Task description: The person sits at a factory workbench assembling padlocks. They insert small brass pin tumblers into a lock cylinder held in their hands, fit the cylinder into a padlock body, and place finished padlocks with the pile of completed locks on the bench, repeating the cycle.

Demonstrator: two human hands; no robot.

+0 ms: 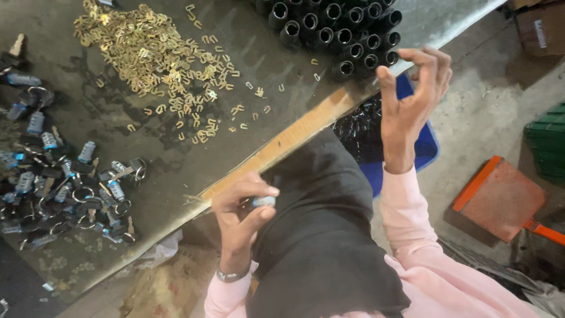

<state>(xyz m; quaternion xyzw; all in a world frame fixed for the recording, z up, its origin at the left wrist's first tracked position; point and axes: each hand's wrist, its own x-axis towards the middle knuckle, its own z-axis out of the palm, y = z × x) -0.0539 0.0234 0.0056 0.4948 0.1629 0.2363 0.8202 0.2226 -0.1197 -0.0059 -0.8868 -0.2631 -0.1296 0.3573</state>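
Observation:
My left hand (240, 207) is closed around a small silvery lock cylinder (263, 201), pinched between thumb and fingers just off the table's wooden edge (294, 136). My right hand (412, 97) is raised beyond the table edge with thumb and fingers curled and apart; I see nothing between them. It hovers next to a cluster of black tubes (341, 32). A spread of small brass clips (159, 59) lies on the dark tabletop. A heap of lock cylinders with keys and rings (70, 188) sits at the left.
Under the table edge stands a blue bin (426, 150) holding black parts. An orange dustpan (500, 197) lies on the concrete floor at the right, with a green crate (547, 144) beyond it. A dark cloth covers my lap (318, 235).

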